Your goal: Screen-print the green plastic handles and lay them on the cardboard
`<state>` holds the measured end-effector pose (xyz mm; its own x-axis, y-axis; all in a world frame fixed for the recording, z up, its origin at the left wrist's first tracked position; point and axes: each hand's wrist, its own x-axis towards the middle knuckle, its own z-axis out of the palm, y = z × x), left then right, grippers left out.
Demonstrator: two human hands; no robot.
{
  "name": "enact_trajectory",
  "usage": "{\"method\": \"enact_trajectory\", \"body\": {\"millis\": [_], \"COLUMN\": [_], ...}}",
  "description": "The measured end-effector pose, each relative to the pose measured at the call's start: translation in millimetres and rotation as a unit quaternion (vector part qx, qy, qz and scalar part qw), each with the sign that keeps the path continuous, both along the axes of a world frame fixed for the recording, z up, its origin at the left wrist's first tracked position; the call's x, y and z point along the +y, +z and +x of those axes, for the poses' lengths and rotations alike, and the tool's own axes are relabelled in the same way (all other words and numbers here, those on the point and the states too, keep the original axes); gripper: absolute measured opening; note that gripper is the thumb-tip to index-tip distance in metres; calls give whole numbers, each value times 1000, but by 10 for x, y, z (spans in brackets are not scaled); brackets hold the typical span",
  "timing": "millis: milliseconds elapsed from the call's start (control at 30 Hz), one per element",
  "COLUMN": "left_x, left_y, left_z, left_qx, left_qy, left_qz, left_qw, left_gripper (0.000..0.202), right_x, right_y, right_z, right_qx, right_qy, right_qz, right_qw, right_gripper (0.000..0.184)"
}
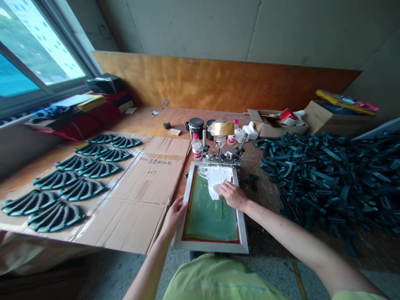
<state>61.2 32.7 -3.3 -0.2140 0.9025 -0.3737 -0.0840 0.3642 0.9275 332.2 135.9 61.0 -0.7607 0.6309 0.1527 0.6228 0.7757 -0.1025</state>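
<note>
"I'm steering from far off, so tell me where the white wad (215, 188) is."

"I have it at the left of the right hand (233, 196), directly against the fingertips, over the upper part of the green mesh (201, 210). More white material spreads beyond it, toward the far end of the metal frame (214, 247)."

"Is that hand gripping?"

"Yes, I see its fingers bunched together on the wad, back of the hand up. The forearm slants in from the lower right and crosses the frame's right rail."

"And the left hand (174, 214)?"

"Mine shows it at the left rail, fingers touching the outside, forearm rising from below. I can't tell how firmly it holds, as the thumb side is partly hidden."

"What room do I have?"

"Below the wad, I get a long stretch of mesh down to the near rail, which lies by the front edge of the bench (265, 183). At the far end, I'm bounded by the metal clamp (221, 158), with a red-capped bottle (196, 149) just beside it. Leftward, the cardboard (145, 187) has its edge near the left hand. Rightward, I count a strip of bench with small dark bits, then the heap of dark green parts (331, 179), well apart from the right hand."
</note>
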Motion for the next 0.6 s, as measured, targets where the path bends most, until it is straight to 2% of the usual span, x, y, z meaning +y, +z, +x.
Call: {"method": "enact_trajectory", "body": {"millis": [67,133,200,233,333,400,500,600], "left_x": [-3,-10,-21,-28,-41,-19,124,418], "left_y": [-3,35,136,214,544,803,1161,1448], "left_z": [0,6,13,14,-13,-55,-112,-99], "left_qx": [6,6,-5,-9,-26,-42,-38,-36], "left_qy": [4,7,8,8,-2,-22,-18,25], "left_qz": [-1,-6,-12,-14,-14,-17,13,130], "left_qw": [1000,1000,1000,1000,1000,999,999,991], "left_gripper": [80,80,81,82,87,79,60,57], "right_x": [-53,24,226,355,741,931,1051,933], "right_y": [-18,58,190,263,475,587,618,380], "right_z": [67,90,26,-30,-174,-138,177,568], "right_qx": [11,26,53,64,63,69,151,214], "right_qy": [27,29,-5,-31,-124,-177,-259,-344], "right_qz": [-11,-27,-41,-48,-53,-26,36,28], "right_qw": [1000,999,998,996,989,981,953,914], "right_gripper": [26,20,20,29,58,65,54,33]}}
